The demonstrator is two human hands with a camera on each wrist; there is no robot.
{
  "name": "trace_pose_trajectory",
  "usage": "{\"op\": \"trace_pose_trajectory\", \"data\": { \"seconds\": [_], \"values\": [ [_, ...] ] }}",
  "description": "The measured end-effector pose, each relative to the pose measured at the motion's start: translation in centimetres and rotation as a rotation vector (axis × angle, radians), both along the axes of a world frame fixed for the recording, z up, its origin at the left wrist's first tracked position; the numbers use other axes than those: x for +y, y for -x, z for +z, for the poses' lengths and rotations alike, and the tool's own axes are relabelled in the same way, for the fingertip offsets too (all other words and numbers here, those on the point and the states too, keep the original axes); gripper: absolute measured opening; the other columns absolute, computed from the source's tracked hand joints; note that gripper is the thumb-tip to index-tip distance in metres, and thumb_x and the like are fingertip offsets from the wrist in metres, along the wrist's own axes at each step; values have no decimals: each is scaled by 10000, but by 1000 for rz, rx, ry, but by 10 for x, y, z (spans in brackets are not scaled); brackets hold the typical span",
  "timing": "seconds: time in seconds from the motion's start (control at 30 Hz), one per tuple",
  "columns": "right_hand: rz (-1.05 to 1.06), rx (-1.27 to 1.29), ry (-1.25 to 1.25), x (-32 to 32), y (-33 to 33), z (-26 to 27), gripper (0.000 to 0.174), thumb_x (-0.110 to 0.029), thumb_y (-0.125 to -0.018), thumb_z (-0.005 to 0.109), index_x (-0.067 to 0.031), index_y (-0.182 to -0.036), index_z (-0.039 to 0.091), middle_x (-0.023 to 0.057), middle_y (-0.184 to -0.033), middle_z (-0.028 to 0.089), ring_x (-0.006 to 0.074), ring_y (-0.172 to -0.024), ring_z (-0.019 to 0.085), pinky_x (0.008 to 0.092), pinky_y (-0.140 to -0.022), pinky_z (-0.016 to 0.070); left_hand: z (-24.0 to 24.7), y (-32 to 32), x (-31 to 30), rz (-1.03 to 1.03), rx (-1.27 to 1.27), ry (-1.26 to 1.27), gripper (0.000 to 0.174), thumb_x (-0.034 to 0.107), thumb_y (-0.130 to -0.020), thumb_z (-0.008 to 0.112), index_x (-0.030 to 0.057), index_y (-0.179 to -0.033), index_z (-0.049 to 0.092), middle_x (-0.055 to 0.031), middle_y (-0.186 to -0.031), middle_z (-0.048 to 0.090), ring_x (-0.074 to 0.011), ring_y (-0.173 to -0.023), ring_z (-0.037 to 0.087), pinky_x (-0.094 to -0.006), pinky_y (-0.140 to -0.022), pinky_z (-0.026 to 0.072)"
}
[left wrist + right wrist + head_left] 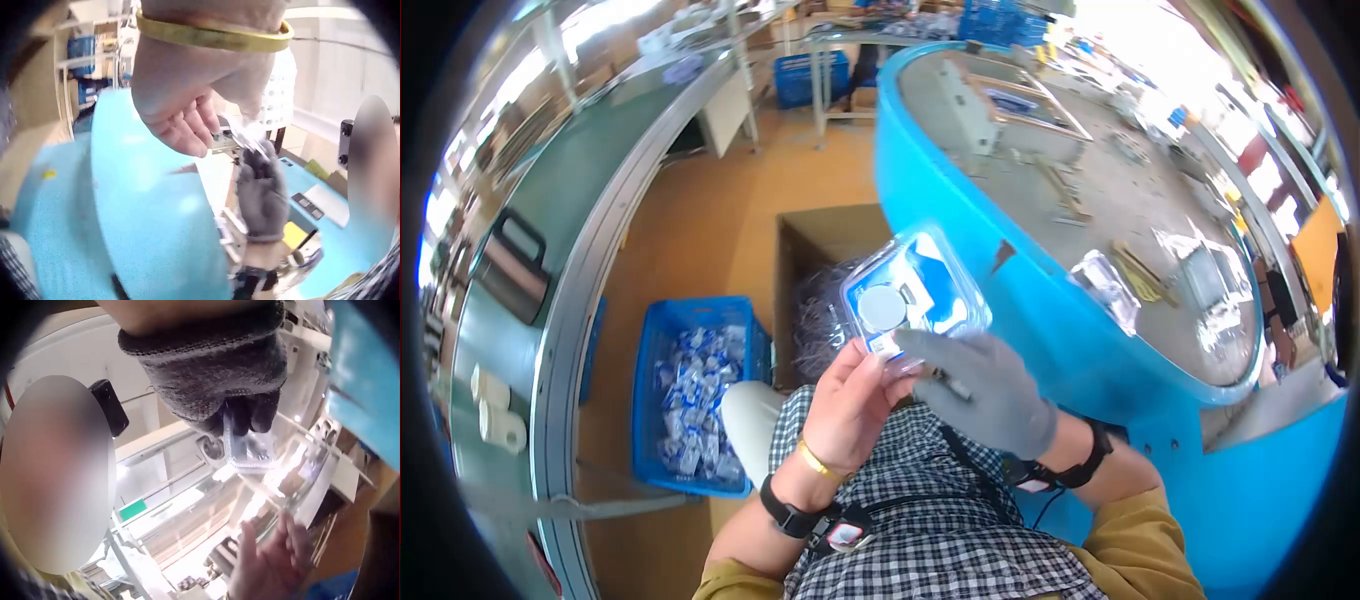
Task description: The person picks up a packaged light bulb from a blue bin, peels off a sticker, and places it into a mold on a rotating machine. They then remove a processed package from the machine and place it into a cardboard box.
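Observation:
A clear plastic clamshell pack (935,285) with a blue card and a round pale disc inside is held up in front of the body. The right hand (990,385), in a grey glove, grips its lower edge; in the right wrist view the gloved fingers curl over the pack (250,451). The bare left hand (855,405) is at the pack's lower left corner in the head view. From the right wrist, this left hand (272,559) appears apart from the pack, its fingers loosely spread. The left wrist view shows its thumb near the pack's edge.
A blue crate (645,400) of small blue-and-white packs stands on the floor at left. Beside it is a cardboard box (830,220) with clear plastic pieces. A blue-walled round table (960,190) curves along the right. A metal jug (510,265) stands on the green conveyor (590,150).

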State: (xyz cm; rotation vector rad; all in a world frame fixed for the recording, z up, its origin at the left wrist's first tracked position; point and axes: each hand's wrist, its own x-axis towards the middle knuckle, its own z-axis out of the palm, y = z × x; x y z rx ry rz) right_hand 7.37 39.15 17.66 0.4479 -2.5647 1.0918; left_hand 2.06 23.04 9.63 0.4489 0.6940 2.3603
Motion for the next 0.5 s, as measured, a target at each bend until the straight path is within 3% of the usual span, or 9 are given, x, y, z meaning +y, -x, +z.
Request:
{"op": "trace_pose_trajectory", "data": {
  "seconds": [0.17,0.23,0.3,0.4,0.43,0.5],
  "values": [
    [144,-206,125,5,-10,-34,335,-81,-773,661,-98,-1107,631,124,-949,625,280,-880,619,347,-749,501,-14,-3,-37,371,-139,277,155,79,-893,585,48,-1041,553,-27,-988,624,-102,-860,598,-240,-764,493],
    [-105,-227,74,15,-9,-35,301,-107,-795,651,-87,-1095,632,134,-1011,621,276,-948,615,336,-787,503,-28,-7,-61,384,264,632,144,43,-866,619,39,-999,565,-6,-931,621,-68,-820,576,-218,-740,476],
    [-170,-129,-22,10,-4,-41,301,-134,-829,635,-58,-1119,609,140,-1049,623,243,-976,607,309,-819,491,-31,-12,-69,303,263,643,144,23,-845,642,31,-974,578,6,-899,621,-50,-811,562,-203,-728,461],
    [211,-575,537,5,1,-65,346,-163,-889,593,3,-1190,548,80,-1063,616,133,-938,575,273,-811,471,-33,-21,-70,130,218,567,149,40,-852,644,30,-991,592,-3,-909,635,-71,-841,582,-225,-752,473],
    [206,-577,541,3,0,-65,346,-163,-889,593,3,-1190,548,80,-1063,616,133,-938,575,273,-811,471,-35,-22,-69,125,216,569,149,40,-852,644,30,-991,592,-3,-909,635,-71,-841,582,-225,-752,473],
    [203,-868,632,1,-4,-67,334,-152,-903,570,7,-1197,549,63,-1057,603,100,-946,557,261,-814,468,-40,-24,-69,154,176,552,153,53,-858,643,31,-1003,599,-13,-907,645,-85,-840,591,-243,-768,480]
  ]
}}
